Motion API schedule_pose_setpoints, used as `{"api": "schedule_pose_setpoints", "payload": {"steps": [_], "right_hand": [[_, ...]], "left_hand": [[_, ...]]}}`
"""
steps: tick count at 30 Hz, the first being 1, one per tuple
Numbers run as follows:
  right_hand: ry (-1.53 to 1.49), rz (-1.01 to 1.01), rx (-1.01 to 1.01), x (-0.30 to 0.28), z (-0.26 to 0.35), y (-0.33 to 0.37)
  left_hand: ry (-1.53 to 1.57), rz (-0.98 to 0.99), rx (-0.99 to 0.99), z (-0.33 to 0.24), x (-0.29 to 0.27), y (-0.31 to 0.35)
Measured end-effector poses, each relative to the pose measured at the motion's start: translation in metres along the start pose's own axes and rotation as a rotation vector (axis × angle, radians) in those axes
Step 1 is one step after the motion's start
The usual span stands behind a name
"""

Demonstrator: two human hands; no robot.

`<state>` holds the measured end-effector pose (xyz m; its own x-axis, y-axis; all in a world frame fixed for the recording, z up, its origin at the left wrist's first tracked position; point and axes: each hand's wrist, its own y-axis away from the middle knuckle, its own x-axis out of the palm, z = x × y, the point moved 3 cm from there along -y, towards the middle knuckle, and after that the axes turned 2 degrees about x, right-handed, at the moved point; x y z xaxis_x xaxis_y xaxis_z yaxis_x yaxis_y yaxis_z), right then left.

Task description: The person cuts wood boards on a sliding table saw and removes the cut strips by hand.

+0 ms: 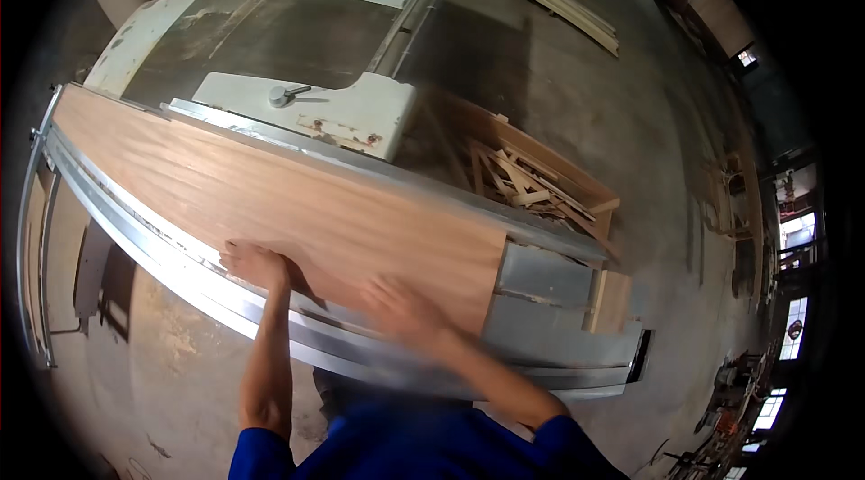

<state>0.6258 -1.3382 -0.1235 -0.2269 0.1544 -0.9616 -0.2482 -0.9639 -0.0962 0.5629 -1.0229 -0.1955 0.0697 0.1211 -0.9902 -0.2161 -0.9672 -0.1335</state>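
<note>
Blue short sleeves (pixel 405 453) sit nearest, both bare forearms reaching forward from them. Left hand (pixel 255 264): open, palm down, flat on the near edge of a long reddish-brown wood-veneer panel (pixel 270 196), apparently pressing it to the bed so it lies steady. Right hand (pixel 401 309): blurred, over the same near edge toward the panel's squared-off end; it seems spread rather than gripping, but I cannot tell for certain. Under both hands, a bright curved metal rail (pixel 180 268) borders the sliding table that carries the panel. Just beyond the fingertips, across the panel, a long metal fence (pixel 360 165) backs its far edge, likely keeping it square. Past that, a cream-painted machine housing (pixel 324 111) with a small lever. Farther right of the right hand, a wooden bin of pale offcuts (pixel 523 183) on the concrete floor (pixel 577 93).
</note>
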Motion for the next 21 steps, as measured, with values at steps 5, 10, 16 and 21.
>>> {"api": "schedule_pose_setpoints", "payload": {"steps": [5, 10, 16, 21], "right_hand": [[-0.038, -0.010, -0.035, -0.013, -0.021, 0.059], [-0.102, -0.179, -0.177, 0.018, -0.005, 0.012], [0.024, -0.137, -0.117, 0.030, 0.009, -0.051], [0.022, -0.159, -0.131, 0.033, 0.035, -0.112]], "left_hand": [[0.177, -0.266, -0.012, 0.019, -0.011, -0.053], [0.455, -0.118, -0.093, 0.064, 0.015, -0.108], [0.483, -0.174, -0.179, 0.046, -0.004, -0.146], [0.428, -0.121, -0.160, 0.079, -0.020, -0.202]]}}
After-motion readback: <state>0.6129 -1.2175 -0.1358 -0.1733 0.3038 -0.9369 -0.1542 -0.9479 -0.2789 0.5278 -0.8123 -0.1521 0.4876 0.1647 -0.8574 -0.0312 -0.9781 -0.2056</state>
